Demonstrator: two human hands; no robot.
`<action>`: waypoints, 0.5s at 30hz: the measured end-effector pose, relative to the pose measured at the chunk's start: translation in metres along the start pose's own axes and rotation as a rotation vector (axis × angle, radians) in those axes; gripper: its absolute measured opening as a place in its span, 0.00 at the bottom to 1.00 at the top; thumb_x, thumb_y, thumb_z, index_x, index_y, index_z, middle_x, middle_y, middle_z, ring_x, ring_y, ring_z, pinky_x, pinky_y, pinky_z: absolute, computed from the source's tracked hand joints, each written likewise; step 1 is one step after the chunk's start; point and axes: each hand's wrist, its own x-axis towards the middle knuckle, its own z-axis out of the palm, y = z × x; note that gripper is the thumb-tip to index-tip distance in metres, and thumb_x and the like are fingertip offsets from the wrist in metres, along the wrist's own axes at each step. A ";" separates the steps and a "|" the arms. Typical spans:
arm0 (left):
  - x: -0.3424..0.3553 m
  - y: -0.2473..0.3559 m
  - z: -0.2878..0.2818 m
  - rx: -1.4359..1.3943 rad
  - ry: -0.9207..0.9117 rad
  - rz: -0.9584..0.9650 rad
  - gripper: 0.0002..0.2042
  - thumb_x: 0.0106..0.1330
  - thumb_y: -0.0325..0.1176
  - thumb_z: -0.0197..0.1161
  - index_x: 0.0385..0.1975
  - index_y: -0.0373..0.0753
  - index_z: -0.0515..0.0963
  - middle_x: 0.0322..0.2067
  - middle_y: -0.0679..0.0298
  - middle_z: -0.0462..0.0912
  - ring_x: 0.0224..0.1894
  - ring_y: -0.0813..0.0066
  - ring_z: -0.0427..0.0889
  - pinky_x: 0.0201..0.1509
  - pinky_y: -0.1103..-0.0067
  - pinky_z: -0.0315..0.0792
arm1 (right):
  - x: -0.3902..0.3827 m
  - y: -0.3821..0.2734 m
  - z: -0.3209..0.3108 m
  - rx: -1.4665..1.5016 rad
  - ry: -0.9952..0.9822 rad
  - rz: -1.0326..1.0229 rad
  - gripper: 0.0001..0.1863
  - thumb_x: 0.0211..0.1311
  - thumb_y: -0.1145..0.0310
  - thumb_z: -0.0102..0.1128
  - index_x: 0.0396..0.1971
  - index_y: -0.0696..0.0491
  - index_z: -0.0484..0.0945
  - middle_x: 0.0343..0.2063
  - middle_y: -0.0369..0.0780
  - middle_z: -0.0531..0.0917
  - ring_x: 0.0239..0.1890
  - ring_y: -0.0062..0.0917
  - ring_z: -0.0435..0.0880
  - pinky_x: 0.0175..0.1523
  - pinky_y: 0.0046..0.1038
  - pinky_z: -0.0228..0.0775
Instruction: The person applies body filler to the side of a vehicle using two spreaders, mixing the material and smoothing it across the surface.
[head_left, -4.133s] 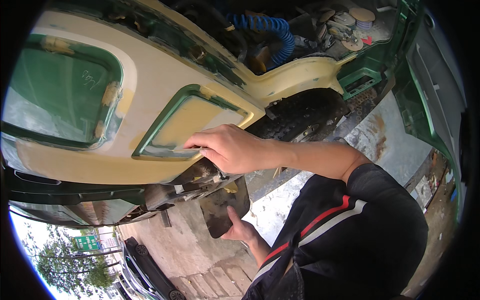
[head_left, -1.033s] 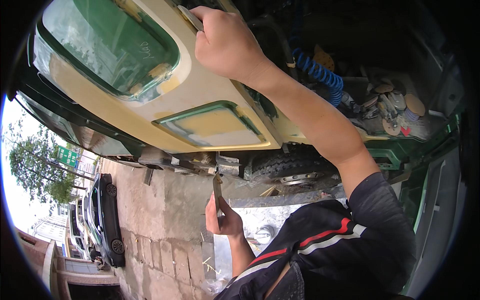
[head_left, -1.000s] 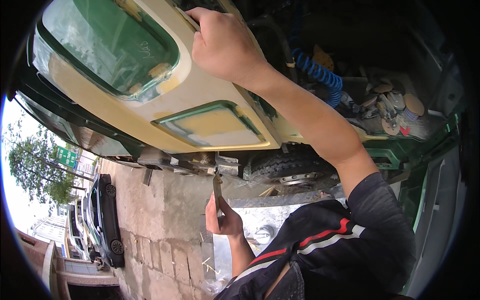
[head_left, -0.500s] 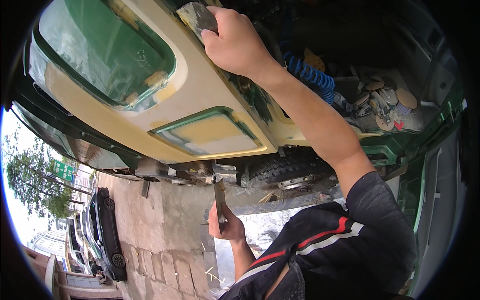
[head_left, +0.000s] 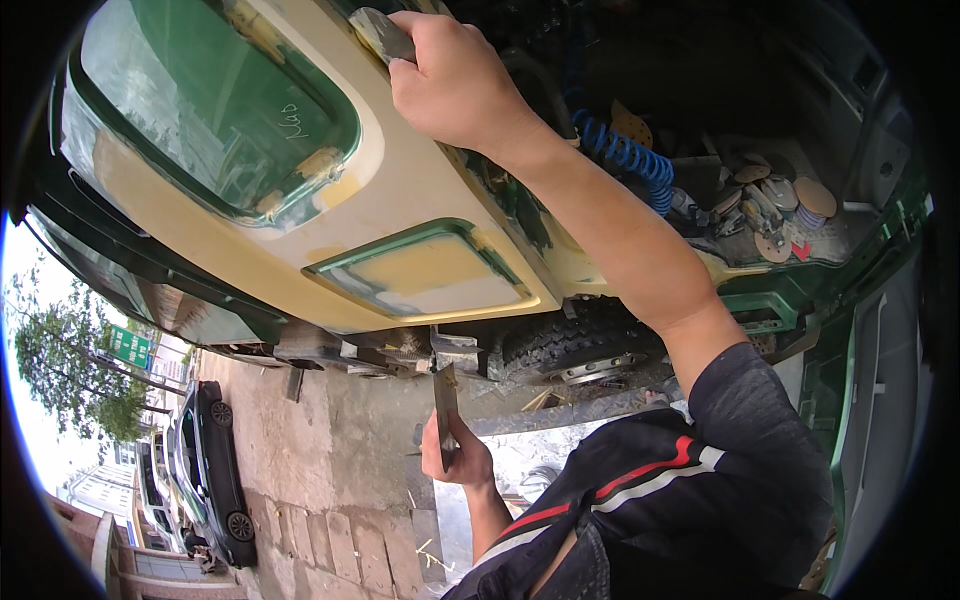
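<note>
My right hand [head_left: 450,80] reaches up to the edge of a vehicle body, fingers closed around a grey putty spreader [head_left: 388,38]. Yellowish putty shows along the spreader's blade, which lies against the cream panel's edge. The cream-and-green panel [head_left: 300,250] carries a green-framed window [head_left: 220,120] and a smaller recessed green frame with yellow filler in it [head_left: 430,270]. Lower down, my left hand [head_left: 458,455] grips a flat grey putty knife [head_left: 446,405], turned nearly edge-on, with a little yellowish putty near its tip. It is held apart from the vehicle.
A coiled blue air hose [head_left: 630,155] hangs in the dark opening beside my right forearm. Sanding discs [head_left: 815,197] and tools lie on the ledge inside. Below the panel are a tyre [head_left: 570,345] and paved ground [head_left: 330,440]. A dark car [head_left: 212,470] is parked at the left.
My right hand has shifted slightly left with the spreader along the panel's edge. My left hand still holds the putty knife in nearly the same place.
</note>
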 end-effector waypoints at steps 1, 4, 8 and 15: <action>0.000 -0.001 -0.001 -0.003 -0.005 -0.013 0.10 0.59 0.13 0.66 0.40 0.27 0.83 0.34 0.50 0.88 0.32 0.61 0.87 0.38 0.75 0.78 | -0.003 -0.006 0.001 -0.008 -0.008 0.011 0.17 0.59 0.76 0.52 0.47 0.59 0.81 0.29 0.51 0.86 0.35 0.48 0.86 0.47 0.40 0.79; 0.001 0.000 0.001 -0.019 -0.008 -0.020 0.10 0.59 0.13 0.65 0.40 0.27 0.83 0.34 0.50 0.88 0.32 0.61 0.87 0.38 0.74 0.78 | -0.006 -0.016 0.006 -0.074 0.000 -0.027 0.19 0.56 0.77 0.52 0.48 0.57 0.81 0.31 0.51 0.86 0.36 0.49 0.86 0.48 0.43 0.79; -0.001 -0.004 0.003 -0.016 -0.024 -0.006 0.10 0.58 0.13 0.65 0.40 0.27 0.83 0.34 0.50 0.88 0.33 0.59 0.87 0.40 0.74 0.78 | -0.027 -0.037 0.021 -0.146 -0.065 -0.095 0.17 0.53 0.78 0.55 0.45 0.57 0.80 0.30 0.51 0.86 0.35 0.48 0.86 0.44 0.45 0.79; -0.002 0.000 -0.004 -0.033 0.016 -0.012 0.10 0.58 0.14 0.66 0.39 0.28 0.83 0.33 0.51 0.87 0.31 0.59 0.86 0.38 0.73 0.77 | -0.037 -0.042 -0.008 0.003 0.043 -0.098 0.17 0.61 0.76 0.53 0.48 0.60 0.81 0.29 0.54 0.84 0.33 0.49 0.86 0.42 0.42 0.80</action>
